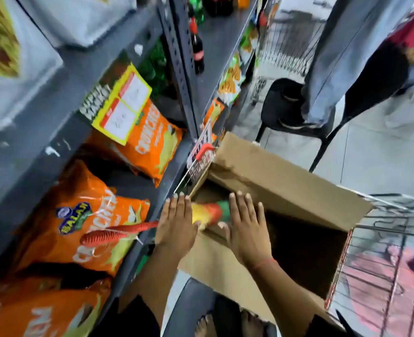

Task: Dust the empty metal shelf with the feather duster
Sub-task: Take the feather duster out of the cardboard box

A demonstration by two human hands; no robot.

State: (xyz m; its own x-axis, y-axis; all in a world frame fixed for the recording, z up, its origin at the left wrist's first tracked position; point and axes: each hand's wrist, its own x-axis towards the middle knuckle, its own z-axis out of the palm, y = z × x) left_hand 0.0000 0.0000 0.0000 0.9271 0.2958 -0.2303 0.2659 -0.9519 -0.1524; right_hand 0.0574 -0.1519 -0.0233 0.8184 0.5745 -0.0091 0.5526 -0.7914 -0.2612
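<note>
The feather duster has a red spiral handle (108, 235) that lies over an orange snack bag on the grey metal shelf (133, 183). Its yellow, red and green feathers (211, 211) poke over the near left corner of an open cardboard box (281, 181). My left hand (176, 222) lies palm down over the duster's shaft at the shelf edge, fingers straight. My right hand (246, 227) rests flat on the feathers and the box rim, fingers spread. Neither hand is curled around anything. The shaft under my left hand is hidden.
Orange snack bags (87, 215) (152, 139) fill the shelf level at left. Soda bottles (197, 48) stand on a further shelf. The box sits in a wire cart (390, 251). A black chair (296, 103) and a person in jeans (342, 57) stand in the aisle beyond.
</note>
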